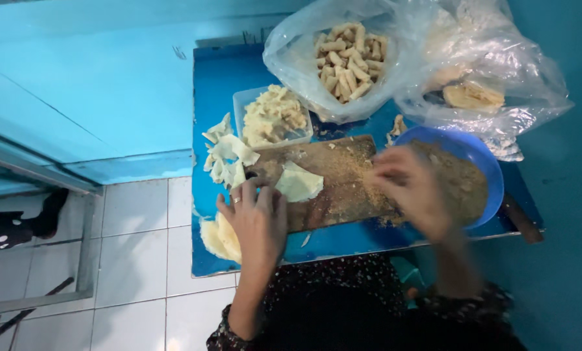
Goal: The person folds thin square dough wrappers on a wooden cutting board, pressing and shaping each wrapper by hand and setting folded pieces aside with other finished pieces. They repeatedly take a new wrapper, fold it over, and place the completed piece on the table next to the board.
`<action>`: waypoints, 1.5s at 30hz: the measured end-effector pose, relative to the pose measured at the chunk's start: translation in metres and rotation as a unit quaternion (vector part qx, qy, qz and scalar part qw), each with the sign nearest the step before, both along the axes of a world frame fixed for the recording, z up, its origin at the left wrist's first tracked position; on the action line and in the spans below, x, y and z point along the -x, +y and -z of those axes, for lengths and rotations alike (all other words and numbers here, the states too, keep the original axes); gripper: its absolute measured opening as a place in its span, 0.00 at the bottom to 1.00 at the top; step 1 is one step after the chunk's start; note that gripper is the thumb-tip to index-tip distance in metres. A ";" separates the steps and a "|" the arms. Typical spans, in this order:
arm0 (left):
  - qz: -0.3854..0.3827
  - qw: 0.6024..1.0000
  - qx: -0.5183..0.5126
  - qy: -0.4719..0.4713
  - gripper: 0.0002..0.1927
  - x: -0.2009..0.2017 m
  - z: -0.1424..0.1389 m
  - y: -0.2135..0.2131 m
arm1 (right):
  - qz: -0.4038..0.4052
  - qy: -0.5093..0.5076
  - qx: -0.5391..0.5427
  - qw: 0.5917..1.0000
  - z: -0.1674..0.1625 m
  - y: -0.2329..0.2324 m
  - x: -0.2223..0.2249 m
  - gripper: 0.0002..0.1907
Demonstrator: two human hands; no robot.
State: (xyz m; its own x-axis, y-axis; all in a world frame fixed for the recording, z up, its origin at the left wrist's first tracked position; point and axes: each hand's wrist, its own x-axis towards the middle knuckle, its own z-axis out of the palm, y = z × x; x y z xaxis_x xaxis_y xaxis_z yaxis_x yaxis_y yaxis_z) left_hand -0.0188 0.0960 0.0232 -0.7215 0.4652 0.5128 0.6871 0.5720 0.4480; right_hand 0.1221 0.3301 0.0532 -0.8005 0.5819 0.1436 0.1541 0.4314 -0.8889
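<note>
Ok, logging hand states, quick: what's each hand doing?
Left hand: open, flat on the board beside the wrapper.
Right hand: blurred, cannot tell.

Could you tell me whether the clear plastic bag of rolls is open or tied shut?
Open: the plastic bag gapes, showing the rolls inside.

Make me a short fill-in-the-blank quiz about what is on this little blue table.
1. The pale folded dough wrapper lies on the brown wooden ____.
2. The round blue plastic bowl holds brown ____.
3. The small pale finished rolls sit inside a clear plastic ____.
4. The left hand wears a ring, and its fingers touch the ____.

Missing words: board; crumbs; bag; wrapper
</note>
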 end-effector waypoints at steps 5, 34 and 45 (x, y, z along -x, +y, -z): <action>-0.002 1.000 -0.013 -0.001 0.04 0.001 -0.003 0.006 | -0.037 -0.085 -0.118 0.989 0.017 -0.072 0.065 0.17; 0.083 0.988 -0.124 -0.035 0.10 0.001 -0.004 0.020 | -0.046 -0.040 -0.126 0.990 0.002 -0.073 0.057 0.08; 0.104 0.994 -0.001 0.027 0.06 0.003 -0.013 0.009 | -0.125 0.032 -0.214 0.968 0.008 -0.066 0.059 0.10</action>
